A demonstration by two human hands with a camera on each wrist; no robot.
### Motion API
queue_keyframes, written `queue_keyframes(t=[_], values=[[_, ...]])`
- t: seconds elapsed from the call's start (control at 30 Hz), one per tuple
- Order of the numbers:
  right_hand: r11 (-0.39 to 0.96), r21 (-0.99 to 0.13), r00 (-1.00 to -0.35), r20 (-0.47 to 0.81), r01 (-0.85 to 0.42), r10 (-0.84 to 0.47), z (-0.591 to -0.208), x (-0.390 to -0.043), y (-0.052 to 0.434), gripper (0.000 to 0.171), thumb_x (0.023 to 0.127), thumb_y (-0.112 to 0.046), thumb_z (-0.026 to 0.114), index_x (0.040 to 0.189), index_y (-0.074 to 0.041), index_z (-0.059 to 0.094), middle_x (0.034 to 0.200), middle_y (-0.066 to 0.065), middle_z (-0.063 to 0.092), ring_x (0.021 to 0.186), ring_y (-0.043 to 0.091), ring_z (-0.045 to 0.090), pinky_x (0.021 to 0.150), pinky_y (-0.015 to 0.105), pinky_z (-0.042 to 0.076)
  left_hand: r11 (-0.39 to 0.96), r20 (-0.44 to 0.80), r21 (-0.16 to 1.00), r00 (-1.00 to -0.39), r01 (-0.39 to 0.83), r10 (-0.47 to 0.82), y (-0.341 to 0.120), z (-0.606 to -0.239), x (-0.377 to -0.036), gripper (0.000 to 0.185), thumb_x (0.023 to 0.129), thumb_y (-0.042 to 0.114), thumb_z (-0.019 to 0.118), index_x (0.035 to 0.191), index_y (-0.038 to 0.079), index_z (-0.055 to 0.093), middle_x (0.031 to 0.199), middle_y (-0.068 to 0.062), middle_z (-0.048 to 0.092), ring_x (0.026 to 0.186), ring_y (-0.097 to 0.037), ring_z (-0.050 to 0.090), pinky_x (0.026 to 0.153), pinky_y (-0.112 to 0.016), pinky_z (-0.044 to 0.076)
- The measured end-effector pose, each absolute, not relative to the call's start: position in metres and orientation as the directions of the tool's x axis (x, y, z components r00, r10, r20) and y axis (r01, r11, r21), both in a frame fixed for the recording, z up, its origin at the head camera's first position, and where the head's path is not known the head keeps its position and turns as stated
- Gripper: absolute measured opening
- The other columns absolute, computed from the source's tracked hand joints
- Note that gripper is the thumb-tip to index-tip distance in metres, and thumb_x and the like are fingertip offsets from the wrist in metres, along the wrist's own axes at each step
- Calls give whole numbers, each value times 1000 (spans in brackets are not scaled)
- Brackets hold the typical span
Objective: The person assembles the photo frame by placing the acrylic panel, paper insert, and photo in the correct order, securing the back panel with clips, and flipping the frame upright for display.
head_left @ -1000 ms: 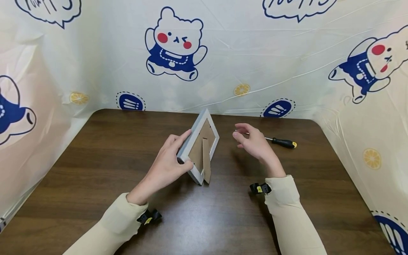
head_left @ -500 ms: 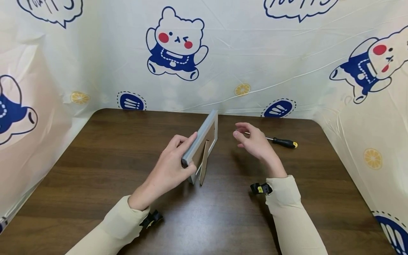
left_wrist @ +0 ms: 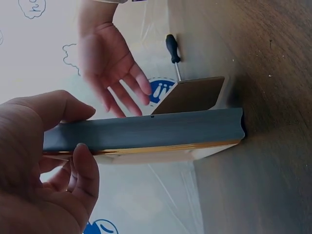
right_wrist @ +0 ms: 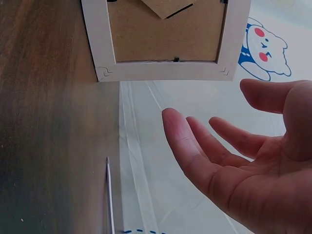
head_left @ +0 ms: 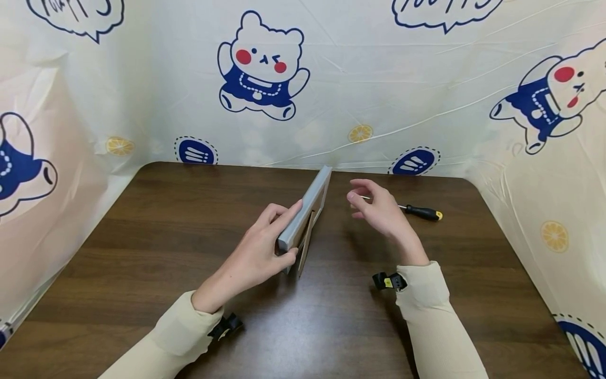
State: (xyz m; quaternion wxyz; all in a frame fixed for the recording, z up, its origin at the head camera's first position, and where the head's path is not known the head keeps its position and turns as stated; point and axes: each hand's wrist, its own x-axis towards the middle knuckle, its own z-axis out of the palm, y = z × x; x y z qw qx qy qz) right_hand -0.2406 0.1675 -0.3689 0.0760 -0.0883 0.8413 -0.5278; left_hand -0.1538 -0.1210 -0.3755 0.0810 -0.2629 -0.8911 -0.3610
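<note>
A grey-edged picture frame stands upright near the table's middle, seen almost edge-on in the head view. My left hand grips its near side, thumb on the back and fingers round the other face. Its brown easel leg is swung out from the backing and reaches the table. In the right wrist view the brown backing board shows small dark tabs at its border. My right hand hovers to the right, fingers loosely bent and holding nothing. Behind it lies a screwdriver, its shaft partly hidden by that hand.
The dark wooden table carries the picture frame and the screwdriver. A pale printed sheet hangs round its back and sides. A small black camera sits on the right wrist, another on the left.
The left hand has turned the picture frame and shifted it slightly right, so its back, earlier in plain view, now shows only narrowly. The right hand has stayed nearly still.
</note>
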Motion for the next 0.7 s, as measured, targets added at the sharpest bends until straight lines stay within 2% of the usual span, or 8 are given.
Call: queue_keyframes(t=[0.17, 0.3, 0.5, 0.7], values=[[422, -904, -972, -30, -73, -232, -367, -240, 168, 51, 111, -25, 59, 157, -8, 47, 136, 21, 61, 122, 42, 66, 98, 44, 61, 602, 327, 585, -838, 543, 438, -120, -377, -154, 91, 89, 5, 81, 167, 22, 37, 113, 0, 50, 67, -10, 44, 61, -25, 46], [415, -907, -973, -26, -73, -228, -366, -239, 168, 50, 110, -24, 59, 157, -8, 47, 135, 21, 62, 120, 40, 69, 96, 44, 62, 607, 307, 575, -833, 548, 461, -119, -378, -153, 93, 90, 10, 83, 168, 26, 34, 101, 2, 48, 66, -9, 42, 61, -25, 46], [409, -909, -976, -16, -77, -218, -365, -239, 168, 50, 110, -24, 59, 157, -7, 48, 134, 21, 63, 117, 39, 70, 95, 44, 62, 594, 322, 566, -817, 572, 479, -116, -381, -152, 93, 90, 13, 85, 167, 29, 36, 93, 5, 49, 70, -8, 47, 65, -25, 48], [397, -915, -976, -17, -72, -216, -364, -239, 167, 51, 110, -25, 59, 156, -7, 47, 135, 22, 64, 118, 46, 69, 94, 45, 63, 580, 334, 565, -806, 586, 489, -113, -383, -151, 94, 89, 17, 88, 166, 32, 37, 89, 7, 49, 74, -8, 51, 67, -24, 49]])
